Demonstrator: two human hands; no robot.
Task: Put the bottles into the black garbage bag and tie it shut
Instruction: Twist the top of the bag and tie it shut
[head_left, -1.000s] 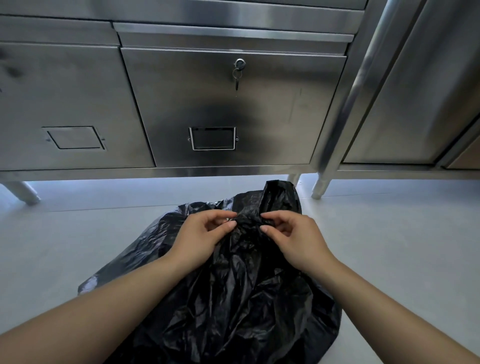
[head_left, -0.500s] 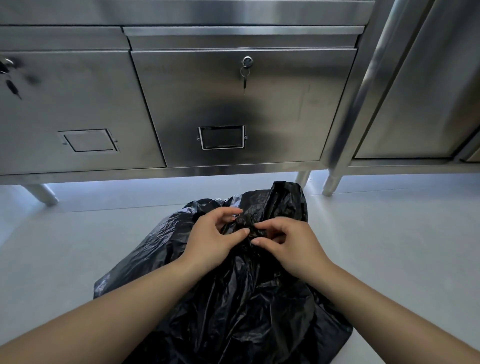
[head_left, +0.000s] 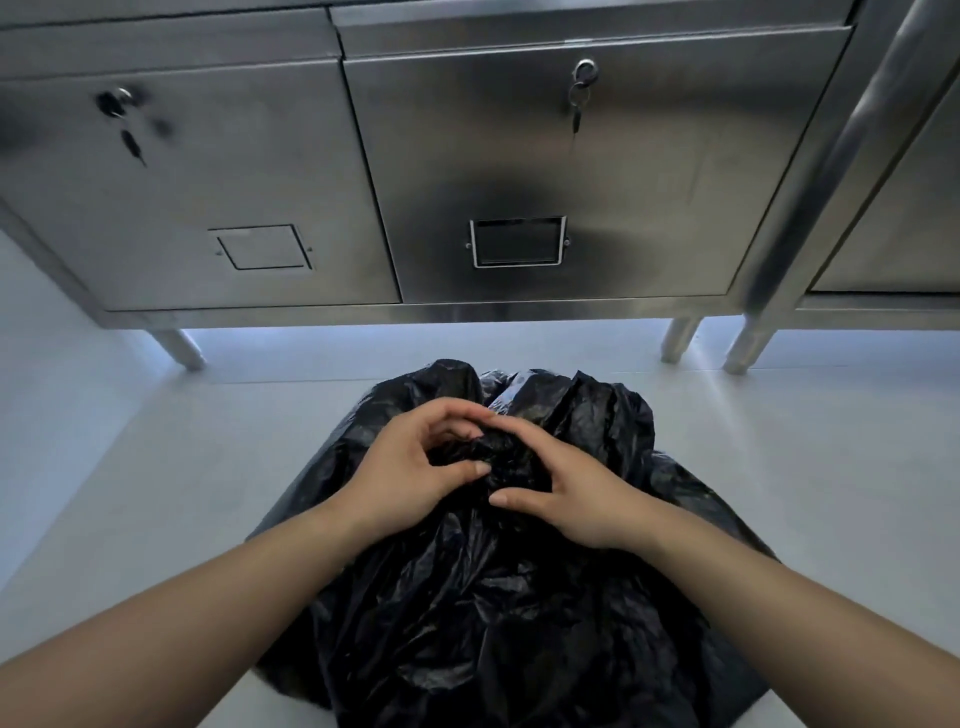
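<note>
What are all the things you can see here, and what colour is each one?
garbage bag: one, black, crinkly, on the floor in the middle, its top bunched up between the hands.
cabinet: one, silver metal, behind the bag, with two doors showing and raised on legs.
keys: one bunch, silver, hanging from the right door's lock; another hangs blurred at the left door.
floor: one, pale grey, under everything.
bottles: none in view.
left hand: one, gripping the bunched top of the bag.
right hand: one, gripping the same bunch from the other side.

Bare floor (head_left: 156, 467) beside bag (head_left: 493, 623)
</note>
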